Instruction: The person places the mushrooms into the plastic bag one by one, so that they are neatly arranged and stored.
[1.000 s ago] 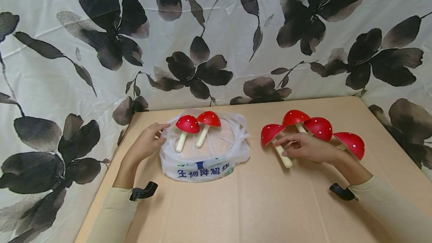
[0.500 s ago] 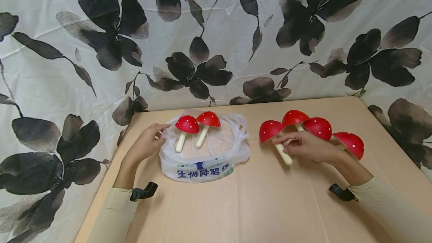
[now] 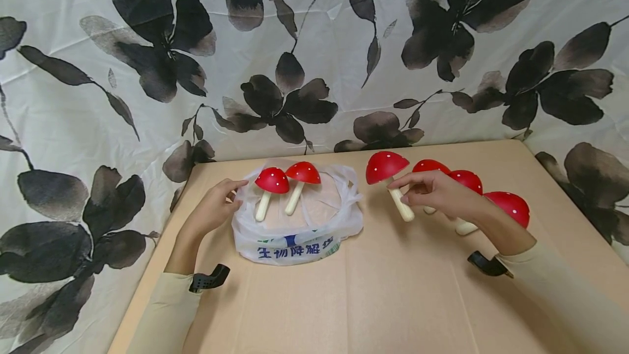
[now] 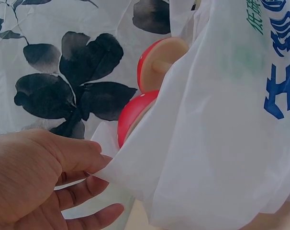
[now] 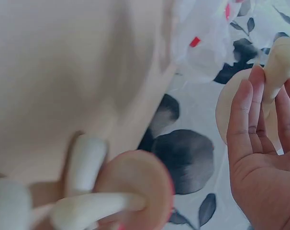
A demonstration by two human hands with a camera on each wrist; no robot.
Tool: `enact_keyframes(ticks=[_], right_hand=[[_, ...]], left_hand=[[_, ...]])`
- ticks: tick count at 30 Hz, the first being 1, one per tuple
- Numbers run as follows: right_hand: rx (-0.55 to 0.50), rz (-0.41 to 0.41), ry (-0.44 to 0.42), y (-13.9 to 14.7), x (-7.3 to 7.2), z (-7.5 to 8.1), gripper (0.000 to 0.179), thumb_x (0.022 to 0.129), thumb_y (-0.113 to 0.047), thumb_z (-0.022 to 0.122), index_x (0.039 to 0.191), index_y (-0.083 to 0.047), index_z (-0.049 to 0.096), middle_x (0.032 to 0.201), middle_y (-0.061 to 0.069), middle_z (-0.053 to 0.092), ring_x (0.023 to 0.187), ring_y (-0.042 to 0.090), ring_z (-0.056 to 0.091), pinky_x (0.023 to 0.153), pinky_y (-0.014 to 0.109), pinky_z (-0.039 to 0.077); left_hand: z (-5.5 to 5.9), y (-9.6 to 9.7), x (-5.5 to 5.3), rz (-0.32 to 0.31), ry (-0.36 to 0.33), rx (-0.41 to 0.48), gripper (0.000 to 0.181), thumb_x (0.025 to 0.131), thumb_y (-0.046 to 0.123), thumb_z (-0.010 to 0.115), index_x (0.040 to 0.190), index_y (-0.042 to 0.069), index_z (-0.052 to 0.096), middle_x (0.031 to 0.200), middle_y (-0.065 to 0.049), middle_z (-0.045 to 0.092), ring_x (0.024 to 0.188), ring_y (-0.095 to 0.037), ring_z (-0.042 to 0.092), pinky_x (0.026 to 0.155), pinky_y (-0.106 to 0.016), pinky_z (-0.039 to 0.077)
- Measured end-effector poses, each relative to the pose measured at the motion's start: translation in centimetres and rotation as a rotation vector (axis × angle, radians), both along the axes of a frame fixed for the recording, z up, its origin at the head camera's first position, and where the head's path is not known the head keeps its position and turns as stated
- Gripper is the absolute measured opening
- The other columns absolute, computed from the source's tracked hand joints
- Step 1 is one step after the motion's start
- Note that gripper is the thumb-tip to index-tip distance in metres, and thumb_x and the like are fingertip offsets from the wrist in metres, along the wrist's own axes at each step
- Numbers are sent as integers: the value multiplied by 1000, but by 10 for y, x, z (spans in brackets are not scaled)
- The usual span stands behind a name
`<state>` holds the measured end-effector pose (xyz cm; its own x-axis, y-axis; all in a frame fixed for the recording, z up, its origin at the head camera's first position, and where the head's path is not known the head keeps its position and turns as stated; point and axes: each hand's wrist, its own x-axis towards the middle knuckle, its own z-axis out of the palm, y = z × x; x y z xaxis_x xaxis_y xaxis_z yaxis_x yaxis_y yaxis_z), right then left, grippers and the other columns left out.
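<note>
My left hand (image 3: pixel 213 207) pinches the left rim of a white plastic bag (image 3: pixel 250 242) printed with blue characters; the left wrist view shows the bag's edge (image 4: pixel 130 177) between thumb and fingers. Two toy mushrooms lie in the bag's open top, one on the left (image 3: pixel 272 180) and one on the right (image 3: pixel 304 172), with red white-dotted caps and cream stems. My right hand (image 3: pixel 437 193) holds another toy mushroom (image 3: pixel 385 167) by its stem, right of the bag and raised over the table. In the right wrist view, fingers surround that stem (image 5: pixel 280 62).
Behind and under my right forearm lie three more toy mushrooms: one at the back (image 3: pixel 430 165), one in the middle (image 3: pixel 468 180) and one farthest right (image 3: pixel 511 206). The light wooden table (image 3: pixel 354 299) ends at a floral cloth (image 3: pixel 354 53) behind.
My right hand has lifted one mushroom away from the group, up and to the left toward the bag. The left hand and the bag have stayed in place.
</note>
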<state>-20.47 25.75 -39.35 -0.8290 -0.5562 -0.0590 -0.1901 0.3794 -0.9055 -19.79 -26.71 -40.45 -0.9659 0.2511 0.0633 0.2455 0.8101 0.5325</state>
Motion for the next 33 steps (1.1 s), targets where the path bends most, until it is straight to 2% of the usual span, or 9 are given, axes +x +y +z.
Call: enact_keyframes(ticks=[4, 9, 16, 22, 26, 33], right_hand=[[-17, 12, -12, -16, -4, 10, 37, 93, -19, 73, 129, -18, 68, 130, 6, 62, 110, 34, 60, 85, 36, 58], [-6, 17, -5, -35, -10, 16, 37, 93, -22, 74, 130, -20, 69, 128, 5, 64, 106, 33, 61, 85, 37, 57], [-55, 41, -20, -69, -20, 15, 40, 90, -17, 76, 129, -15, 70, 132, 4, 63, 106, 31, 64, 83, 36, 59], [-68, 33, 28, -99, -26, 12, 30, 92, -12, 72, 121, -13, 73, 126, 7, 66, 98, 29, 67, 84, 36, 60], [-46, 3, 50, -119, -29, 9, 27, 91, -12, 72, 118, -13, 75, 123, 7, 68, 95, 27, 68, 84, 36, 60], [0, -97, 23, -141, -33, 1, 27, 92, -10, 70, 118, -12, 76, 121, 6, 69, 99, 28, 66, 83, 34, 60]], left_hand=[[1, 0, 0, -2, 2, -3, 49, 93, -4, 63, 141, -3, 56, 110, -17, 62, 95, -29, 60, 76, -34, 54], [1, 1, 0, -3, 6, -7, 49, 92, -4, 63, 141, -3, 56, 109, -16, 62, 95, -29, 60, 75, -34, 54], [2, 2, 1, -3, 8, -16, 49, 93, -4, 63, 141, -3, 56, 109, -17, 62, 95, -30, 60, 77, -37, 54], [3, 2, 1, 1, 7, -17, 49, 93, -4, 63, 141, -3, 56, 111, -17, 62, 95, -29, 60, 77, -37, 54], [3, 2, 2, 1, 7, -18, 49, 92, -4, 63, 141, -2, 56, 113, -17, 62, 95, -29, 60, 77, -36, 55], [3, 3, 2, -2, 10, -12, 49, 92, -4, 63, 141, -3, 56, 113, -18, 62, 95, -29, 61, 77, -37, 55]])
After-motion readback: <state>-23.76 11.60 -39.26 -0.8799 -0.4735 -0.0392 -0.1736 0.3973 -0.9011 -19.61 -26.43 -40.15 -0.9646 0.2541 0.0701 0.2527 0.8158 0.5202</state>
